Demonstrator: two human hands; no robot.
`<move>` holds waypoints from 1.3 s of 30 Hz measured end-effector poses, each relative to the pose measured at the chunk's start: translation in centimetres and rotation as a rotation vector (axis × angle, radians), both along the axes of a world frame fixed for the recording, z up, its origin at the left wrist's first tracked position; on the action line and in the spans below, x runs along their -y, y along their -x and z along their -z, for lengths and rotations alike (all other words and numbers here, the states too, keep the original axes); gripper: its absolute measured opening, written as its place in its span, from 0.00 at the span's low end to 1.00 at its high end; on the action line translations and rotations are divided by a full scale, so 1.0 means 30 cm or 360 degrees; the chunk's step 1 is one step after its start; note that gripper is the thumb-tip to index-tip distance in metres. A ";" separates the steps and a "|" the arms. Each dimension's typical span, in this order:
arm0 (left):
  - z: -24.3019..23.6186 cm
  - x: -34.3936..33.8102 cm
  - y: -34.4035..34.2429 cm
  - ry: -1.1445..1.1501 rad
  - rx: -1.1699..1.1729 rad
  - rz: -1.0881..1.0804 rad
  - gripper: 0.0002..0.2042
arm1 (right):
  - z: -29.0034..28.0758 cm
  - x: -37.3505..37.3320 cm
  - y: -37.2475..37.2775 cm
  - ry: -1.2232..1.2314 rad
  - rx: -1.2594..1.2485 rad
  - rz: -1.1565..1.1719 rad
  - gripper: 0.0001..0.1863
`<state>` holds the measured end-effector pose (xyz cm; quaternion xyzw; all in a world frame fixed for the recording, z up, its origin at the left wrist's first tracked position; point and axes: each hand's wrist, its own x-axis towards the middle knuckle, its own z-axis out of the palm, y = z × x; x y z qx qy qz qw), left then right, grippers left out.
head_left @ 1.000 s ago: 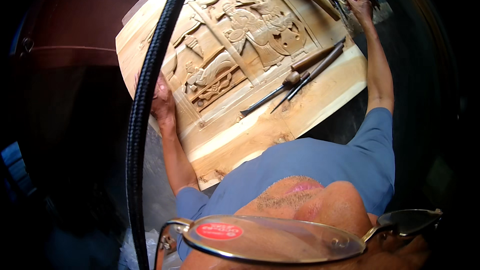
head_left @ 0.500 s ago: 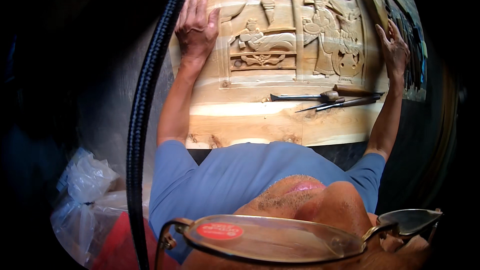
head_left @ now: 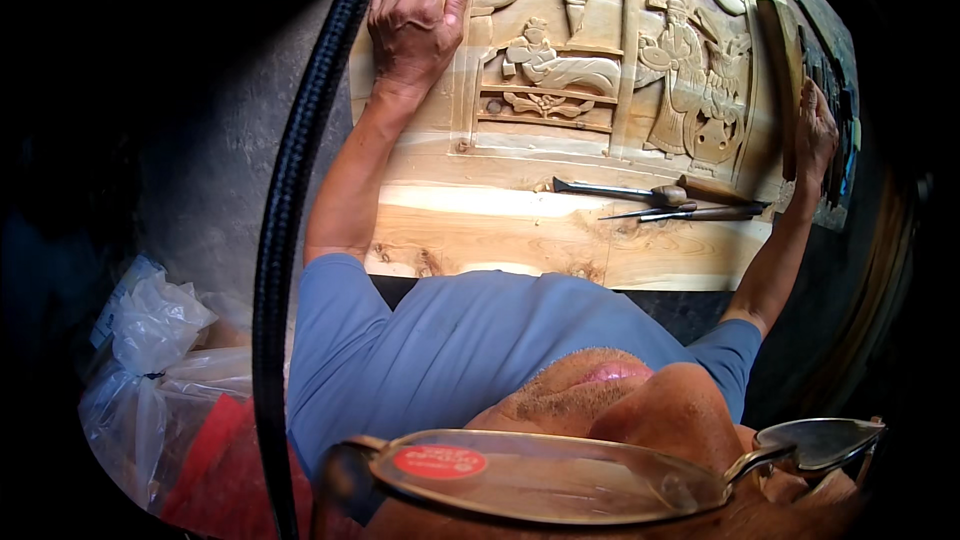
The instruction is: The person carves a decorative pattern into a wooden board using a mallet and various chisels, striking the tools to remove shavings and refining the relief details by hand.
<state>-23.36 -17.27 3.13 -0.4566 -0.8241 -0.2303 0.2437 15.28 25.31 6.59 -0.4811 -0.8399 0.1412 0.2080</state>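
Carved wooden panel (head_left: 490,230), pale, one: laid before the person, figures in relief across its far part, plain wood along its near side.

Left hand (head_left: 415,35), palm down on the panel's far left, fingers extended, thumb apart, grasping nothing.

Right hand (head_left: 818,135), at the panel's right side, just beside a long brown wooden bar (head_left: 777,70); fingers partly hidden, so from here I cannot tell whether they hold anything.

Chisel (head_left: 605,188), dark-shafted, with slim tools (head_left: 710,213) alongside; all on the panel, right of centre, nearer than the carving.

Dark tools (head_left: 832,75), a row, far right.

Clear plastic bag (head_left: 165,320), knotted, near left.
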 end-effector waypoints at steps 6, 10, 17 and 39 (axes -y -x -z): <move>0.020 -0.002 0.000 -0.0021 0.0014 0.0030 0.17 | 0.025 -0.015 -0.034 -0.0095 0.0191 -0.0005 0.30; 0.020 -0.007 0.011 -0.0026 0.0059 0.0054 0.16 | 0.004 0.050 0.005 -0.0085 0.0216 0.0051 0.29; -0.027 -0.135 -0.063 0.0264 0.0522 0.0580 0.22 | -0.043 0.127 0.043 -0.0148 0.0404 0.0104 0.28; 0.072 0.004 0.042 0.0085 0.0186 0.0134 0.10 | 0.026 0.091 0.021 -0.0129 0.0159 -0.0006 0.25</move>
